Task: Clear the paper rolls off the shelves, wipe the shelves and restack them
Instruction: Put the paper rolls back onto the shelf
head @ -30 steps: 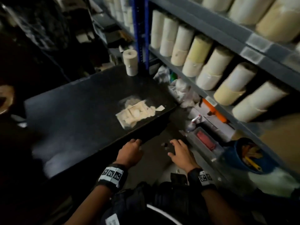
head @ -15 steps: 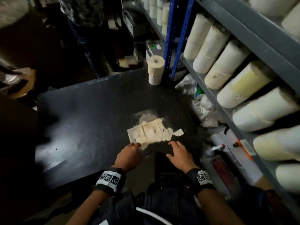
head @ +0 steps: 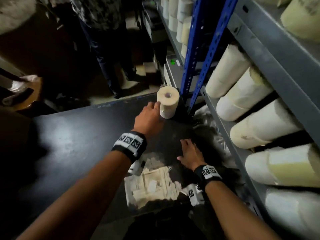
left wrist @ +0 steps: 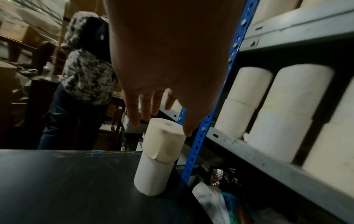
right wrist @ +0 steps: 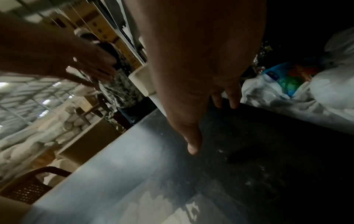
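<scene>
The paper roll stands upright at the far right corner of the black table, just beside the blue upright of the shelving. A second ago I had both hands hanging at the table's near edge; now my left hand has reached across and its spread fingers are at the roll's top, not yet closed round it. My right hand has come forward too and lies flat and relaxed on the tabletop, holding nothing. I read this as the start of picking up the loose roll, either to shift it or to put it back.

The grey shelf to my right is still full: a row of rolls lies packed side by side, with more on the shelf above. So the clearing has barely begun. Between table and rack sit crumpled plastic bags; what is in them I cannot tell.
</scene>
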